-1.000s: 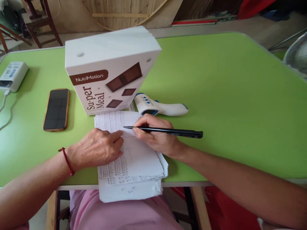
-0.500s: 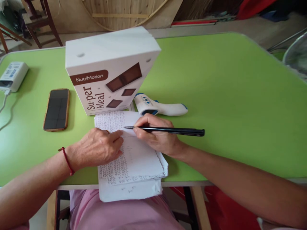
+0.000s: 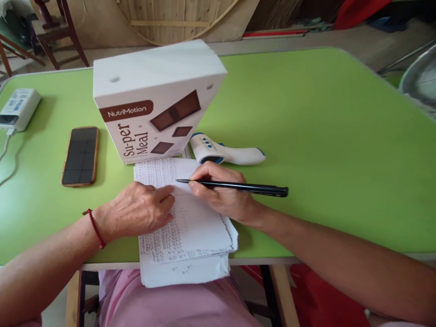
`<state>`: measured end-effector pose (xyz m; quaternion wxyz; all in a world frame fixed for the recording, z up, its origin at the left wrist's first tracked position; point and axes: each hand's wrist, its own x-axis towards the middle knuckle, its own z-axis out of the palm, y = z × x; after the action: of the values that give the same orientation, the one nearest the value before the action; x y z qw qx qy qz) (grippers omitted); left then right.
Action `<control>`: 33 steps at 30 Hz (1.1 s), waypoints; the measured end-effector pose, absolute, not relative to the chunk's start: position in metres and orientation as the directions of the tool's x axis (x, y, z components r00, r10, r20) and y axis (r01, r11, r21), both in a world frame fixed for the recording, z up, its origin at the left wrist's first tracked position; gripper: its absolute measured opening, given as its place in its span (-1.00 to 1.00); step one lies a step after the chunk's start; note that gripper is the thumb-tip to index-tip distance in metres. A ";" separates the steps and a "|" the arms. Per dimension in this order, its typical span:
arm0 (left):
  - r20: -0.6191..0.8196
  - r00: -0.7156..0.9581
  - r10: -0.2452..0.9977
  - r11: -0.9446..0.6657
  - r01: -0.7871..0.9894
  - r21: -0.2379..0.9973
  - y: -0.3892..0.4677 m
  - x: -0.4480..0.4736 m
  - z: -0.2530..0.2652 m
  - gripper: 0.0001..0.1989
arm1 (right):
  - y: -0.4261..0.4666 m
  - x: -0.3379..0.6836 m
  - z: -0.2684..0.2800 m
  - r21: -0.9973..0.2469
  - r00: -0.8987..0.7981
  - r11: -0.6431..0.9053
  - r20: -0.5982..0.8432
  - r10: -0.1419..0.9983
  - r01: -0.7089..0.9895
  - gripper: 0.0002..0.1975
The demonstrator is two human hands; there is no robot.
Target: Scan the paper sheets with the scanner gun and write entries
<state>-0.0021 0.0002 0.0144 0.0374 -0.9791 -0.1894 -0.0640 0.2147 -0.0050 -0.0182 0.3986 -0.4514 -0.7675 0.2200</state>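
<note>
My right hand grips a black pen between thumb and fingers. The pen slants right, its tip at the written lines on the open notebook. My left hand rests on the left side of the page with its fingers curled in and the index finger pointing toward the pen tip. Nothing shows in that hand; its underside is hidden. Small handwriting fills the left part of the pages. The notebook's lower edge hangs past the table's near edge.
A white NutriMotion box stands right behind the notebook. Beside it lies a white and blue infrared thermometer. A phone and a white charger with a cable are on the left of the green table.
The pen has tilted very slightly, its rear end a little lower and further left. My left hand stays in place on the page.
</note>
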 end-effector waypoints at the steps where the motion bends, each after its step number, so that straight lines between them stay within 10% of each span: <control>1: 0.142 0.920 0.366 -0.925 0.376 -0.048 0.000 -0.002 0.014 -0.78 | -0.005 0.215 -0.018 -0.699 -0.273 0.492 0.410 0.870 0.518 -0.84; 33: 0.165 0.916 0.365 -0.926 0.376 -0.040 0.000 -0.003 0.014 -0.76 | -0.003 0.217 -0.018 -0.763 -0.260 0.454 0.372 0.891 0.461 -0.85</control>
<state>-0.0031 0.0003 0.0143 0.0355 -0.9782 -0.1892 -0.0774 0.2172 -0.0026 -0.0176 0.4075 -0.4514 -0.7489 0.2635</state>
